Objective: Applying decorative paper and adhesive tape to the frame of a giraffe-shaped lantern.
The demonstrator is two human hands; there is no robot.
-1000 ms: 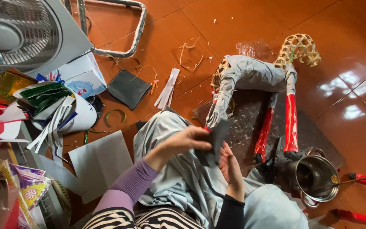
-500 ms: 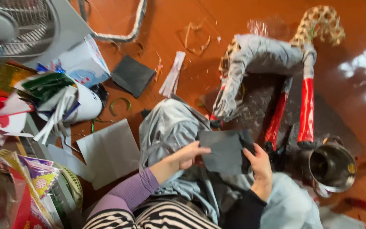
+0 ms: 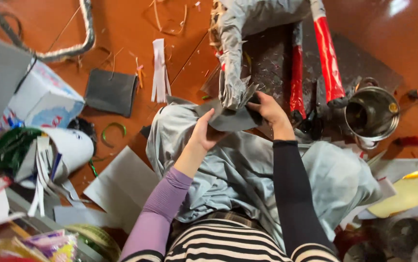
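Hands, left (image 3: 204, 133) and right (image 3: 267, 109), gripped our grey sheet (image 3: 230, 119); we judged a hard tug could tear it.

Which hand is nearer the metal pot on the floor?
Right. The right hand grips the grey sheet just left of the metal pot; the left hand is farther left.

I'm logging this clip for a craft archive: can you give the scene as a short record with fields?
left hand: holds the dark grey sheet from below
right hand: pinches the sheet's upper edge
beside the sheet: grey papered figure leg
lap: grey cloth
floor, right: metal pot, red legs
floor, left: white box, grey paper pieces
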